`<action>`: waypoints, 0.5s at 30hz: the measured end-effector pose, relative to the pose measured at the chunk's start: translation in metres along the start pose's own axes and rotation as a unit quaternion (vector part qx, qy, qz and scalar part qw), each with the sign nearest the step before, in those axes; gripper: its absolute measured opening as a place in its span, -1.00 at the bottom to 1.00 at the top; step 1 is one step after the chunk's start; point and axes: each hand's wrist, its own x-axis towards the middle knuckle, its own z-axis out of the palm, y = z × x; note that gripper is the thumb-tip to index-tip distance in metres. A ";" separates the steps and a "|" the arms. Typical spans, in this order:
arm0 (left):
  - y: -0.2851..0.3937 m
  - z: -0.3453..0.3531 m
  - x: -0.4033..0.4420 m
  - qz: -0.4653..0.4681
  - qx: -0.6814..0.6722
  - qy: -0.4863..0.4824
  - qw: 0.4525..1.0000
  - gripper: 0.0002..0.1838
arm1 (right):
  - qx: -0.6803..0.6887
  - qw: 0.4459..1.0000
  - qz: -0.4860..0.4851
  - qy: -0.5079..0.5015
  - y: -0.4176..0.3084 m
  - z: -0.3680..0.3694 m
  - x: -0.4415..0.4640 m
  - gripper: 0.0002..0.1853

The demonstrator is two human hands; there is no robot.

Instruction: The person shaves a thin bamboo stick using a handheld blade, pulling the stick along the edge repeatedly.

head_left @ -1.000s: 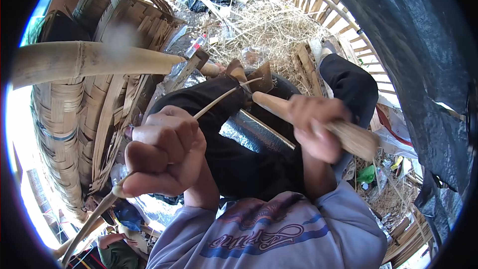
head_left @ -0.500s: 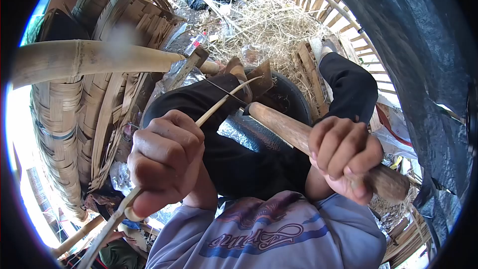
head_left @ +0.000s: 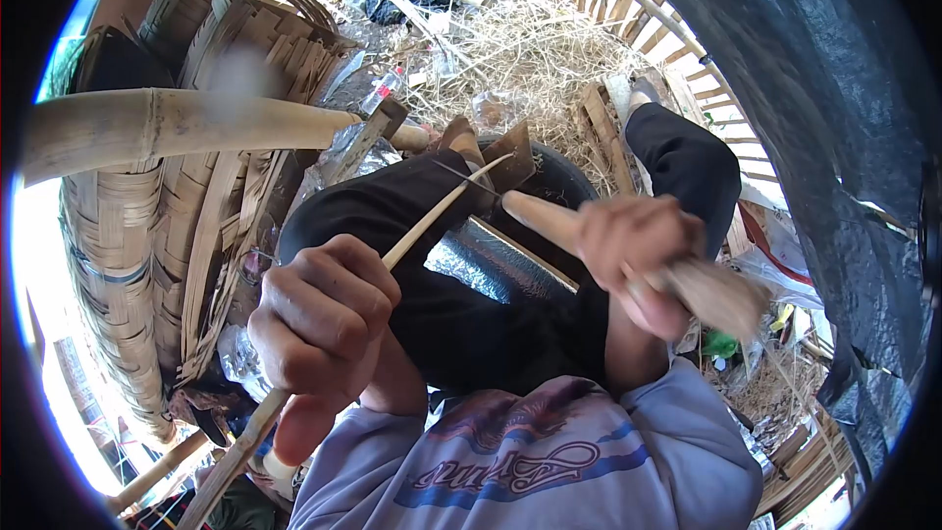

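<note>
My left hand [head_left: 329, 309] is closed around a long, thin bamboo stick [head_left: 432, 216], its thumb pointing down along the lower part. The stick slants up over my legs to a pale, narrow tip. My right hand [head_left: 643, 250], a little blurred, grips the thick wooden handle of a knife [head_left: 540, 218]. Its thin dark blade crosses the stick close to the tip; whether it cuts in, I cannot tell. The handle's rear end sticks out behind my right hand, smeared by motion.
Woven bamboo baskets [head_left: 118, 265] stand at my left, with a thick bamboo pole [head_left: 196, 126] across them. Under my legs is a dark round tub [head_left: 561, 177]. Straw and shavings [head_left: 540, 59] cover the ground ahead. A dark plastic sheet [head_left: 795, 69] hangs at the right.
My right hand has moved left and away from my body, and the knife's blade has shifted slightly to the right. My left hand stays almost in place while the stick's lower end has shifted rightward.
</note>
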 end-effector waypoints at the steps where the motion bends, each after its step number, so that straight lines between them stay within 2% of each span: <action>1: 0.001 -0.001 0.000 0.001 -0.002 -0.002 1.000 -0.39 | 0.001 1.000 0.025 0.012 0.012 -0.003 0.002 -0.76; 4: 0.003 -0.002 0.000 0.005 0.006 -0.007 1.000 -0.37 | 0.054 0.998 -0.012 -0.043 -0.004 -0.009 0.005 -0.74; 5: 0.002 0.001 0.000 0.008 -0.004 -0.021 1.000 -0.37 | 0.094 0.989 -0.047 -0.104 -0.012 -0.013 0.008 -0.72; 8: 0.005 -0.001 -0.012 0.006 -0.011 -0.054 0.998 -0.36 | 0.148 0.976 -0.046 -0.153 -0.033 -0.013 0.016 -0.66; 9: 0.007 -0.004 -0.018 0.006 -0.005 -0.077 0.997 -0.36 | 0.144 0.977 -0.046 -0.152 -0.028 -0.013 0.014 -0.66; 10: 0.005 -0.001 -0.009 -0.011 -0.031 -0.091 0.995 -0.37 | 0.074 0.992 -0.015 -0.096 -0.016 -0.011 0.008 -0.68; 12: 0.004 0.001 0.002 -0.028 -0.057 -0.107 0.992 -0.37 | 0.034 0.997 0.076 -0.003 0.005 -0.008 0.001 -0.74; 14: 0.003 -0.002 0.006 -0.046 -0.096 -0.173 0.979 -0.37 | 0.005 0.999 0.036 -0.013 0.012 -0.009 -0.001 -0.78; 15: 0.005 -0.003 0.003 -0.053 -0.085 -0.167 0.981 -0.37 | 0.006 0.999 0.035 -0.013 0.005 -0.010 0.005 -0.78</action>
